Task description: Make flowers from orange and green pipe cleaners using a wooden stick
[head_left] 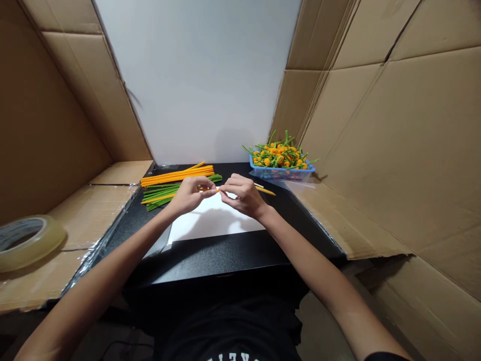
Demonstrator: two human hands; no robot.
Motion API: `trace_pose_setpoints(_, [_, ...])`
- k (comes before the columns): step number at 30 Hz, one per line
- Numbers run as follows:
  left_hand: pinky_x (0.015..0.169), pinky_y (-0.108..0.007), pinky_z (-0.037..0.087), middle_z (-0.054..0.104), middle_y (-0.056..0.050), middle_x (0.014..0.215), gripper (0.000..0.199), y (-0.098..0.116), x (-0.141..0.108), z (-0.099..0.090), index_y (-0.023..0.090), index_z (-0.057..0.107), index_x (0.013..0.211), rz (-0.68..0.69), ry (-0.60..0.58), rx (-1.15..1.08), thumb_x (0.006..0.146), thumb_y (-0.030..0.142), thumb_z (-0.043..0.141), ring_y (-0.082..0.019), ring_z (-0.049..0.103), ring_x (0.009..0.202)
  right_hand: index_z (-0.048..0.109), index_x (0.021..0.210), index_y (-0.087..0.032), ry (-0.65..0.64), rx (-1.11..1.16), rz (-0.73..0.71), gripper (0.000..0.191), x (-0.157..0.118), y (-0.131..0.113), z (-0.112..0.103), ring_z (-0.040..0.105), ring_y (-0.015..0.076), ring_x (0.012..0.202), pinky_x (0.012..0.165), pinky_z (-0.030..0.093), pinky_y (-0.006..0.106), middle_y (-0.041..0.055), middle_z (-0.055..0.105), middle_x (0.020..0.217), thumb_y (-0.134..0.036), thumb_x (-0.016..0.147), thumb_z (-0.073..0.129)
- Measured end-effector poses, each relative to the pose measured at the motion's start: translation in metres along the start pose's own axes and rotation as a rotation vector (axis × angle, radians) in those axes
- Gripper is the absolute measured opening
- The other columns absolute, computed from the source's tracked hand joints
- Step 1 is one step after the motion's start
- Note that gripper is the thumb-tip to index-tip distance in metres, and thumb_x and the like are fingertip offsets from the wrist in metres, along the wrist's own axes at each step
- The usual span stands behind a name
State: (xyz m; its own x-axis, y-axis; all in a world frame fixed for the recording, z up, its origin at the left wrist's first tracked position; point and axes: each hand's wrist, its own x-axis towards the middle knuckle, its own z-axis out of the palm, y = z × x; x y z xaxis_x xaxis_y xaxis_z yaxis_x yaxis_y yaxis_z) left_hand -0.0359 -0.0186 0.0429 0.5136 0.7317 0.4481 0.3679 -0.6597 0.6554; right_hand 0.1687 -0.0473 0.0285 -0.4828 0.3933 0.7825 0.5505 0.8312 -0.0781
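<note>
Over a white sheet of paper (210, 223), my left hand (193, 194) and my right hand (240, 194) meet fingertip to fingertip. Between them is a small piece of orange pipe cleaner (217, 190), pinched by the thumb and fingers of both hands. Part of its length runs behind the left fingers. Orange pipe cleaners (169, 177) lie in a bundle beyond and left of my left hand. Nearer, green pipe cleaners (160, 195) are spread beside that hand, with an orange one across them.
A blue basket (281, 174) of orange and green pipe-cleaner pieces stands at the back right. A yellow pencil-like stick (266, 190) lies beyond my right hand. Clear tape (48, 243) rests on cardboard at left. Cardboard walls flank the black table (210, 258).
</note>
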Motion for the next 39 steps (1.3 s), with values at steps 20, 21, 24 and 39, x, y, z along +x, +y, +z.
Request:
trace_pose_setpoints(20, [0.062, -0.034, 0.038, 0.072, -0.004, 0.088, 0.010, -0.009, -0.011, 0.005, 0.018, 0.064, 0.090, 0.830, 0.380, 0.993, 0.094, 0.014, 0.055, -0.016, 0.058, 0.070, 0.073, 0.083, -0.012, -0.249, 1.055, 1.012, 0.028, 0.007, 0.004, -0.005, 0.060, 0.0125, 0.062, 0.062, 0.046, 0.026, 0.0049, 0.067, 0.070, -0.039, 0.075, 0.075])
trace_pose_setpoints(21, [0.062, -0.034, 0.038, 0.072, -0.004, 0.089, 0.010, -0.008, -0.012, 0.005, 0.018, 0.064, 0.091, 0.837, 0.389, 0.993, 0.094, 0.014, 0.055, -0.015, 0.057, 0.070, 0.073, 0.084, -0.012, -0.246, 1.105, 1.035, 0.030, 0.008, 0.003, -0.005, 0.062, 0.0130, 0.064, 0.063, 0.047, 0.026, 0.0057, 0.068, 0.072, -0.039, 0.073, 0.077])
trace_pose_setpoints(24, [0.063, -0.033, 0.038, 0.071, -0.003, 0.089, 0.009, -0.007, -0.012, 0.006, 0.017, 0.064, 0.091, 0.856, 0.396, 0.989, 0.093, 0.013, 0.056, -0.015, 0.057, 0.070, 0.073, 0.083, -0.012, -0.247, 1.195, 1.062, 0.033, 0.008, 0.004, -0.005, 0.063, 0.0121, 0.062, 0.061, 0.048, 0.025, 0.0063, 0.070, 0.074, -0.040, 0.069, 0.083])
trace_pose_setpoints(39, [0.074, -0.033, 0.046, 0.068, -0.007, 0.089, 0.019, -0.004, -0.010, 0.008, 0.018, 0.063, 0.091, 0.486, 0.136, 0.536, 0.099, 0.023, 0.047, -0.019, 0.061, 0.081, 0.074, 0.076, -0.015, -0.115, 0.582, 0.566, 0.018, 0.003, 0.002, -0.003, 0.059, 0.0129, 0.057, 0.058, 0.046, 0.026, 0.0024, 0.067, 0.065, -0.032, 0.080, 0.068])
